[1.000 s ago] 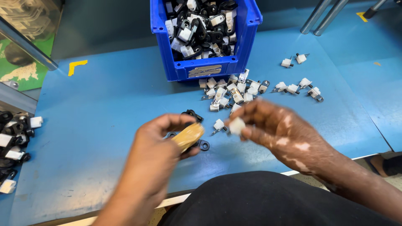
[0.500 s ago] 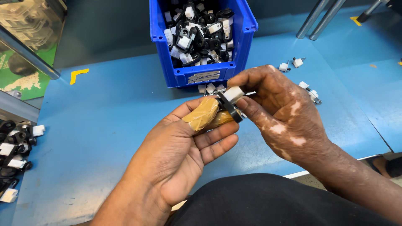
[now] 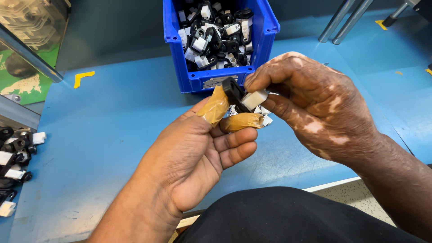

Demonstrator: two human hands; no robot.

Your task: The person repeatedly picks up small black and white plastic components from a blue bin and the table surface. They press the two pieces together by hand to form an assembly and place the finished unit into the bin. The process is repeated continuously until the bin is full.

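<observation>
Head view only: left hand (image 3: 198,153) raised palm-up above blue bench top (image 3: 112,130), thumb and forefinger wrapped in tan tape (image 3: 215,107), presumably as guard against rubbing from repeated handling. Black plastic piece (image 3: 234,92) pinched between those two taped fingertips, tilted upward toward the camera, apparently so the mating end faces the other hand. Right hand (image 3: 310,99) closed from above on small white clip (image 3: 254,99), thumb below and fingers curled over, white clip touching the black piece at its lower end; whether seated or merely pressed against it cannot be told. Both hands therefore shut in a grip, each on its own part, parts held well clear of the bench and just in front of blue bin (image 3: 220,45). Bin open at the top, filled with mixed black and white parts, placed at the far edge of the working area within easy reach. Few loose white pieces (image 3: 265,118) visible on the bench under the hands, mostly hidden by the fingers. Separate heap of black and white parts (image 3: 13,157) at the far left edge of the bench, well apart from the bin. Yellow corner mark (image 3: 83,78) on the bench left of the bin. Dark garment (image 3: 288,218) across the lower frame.
</observation>
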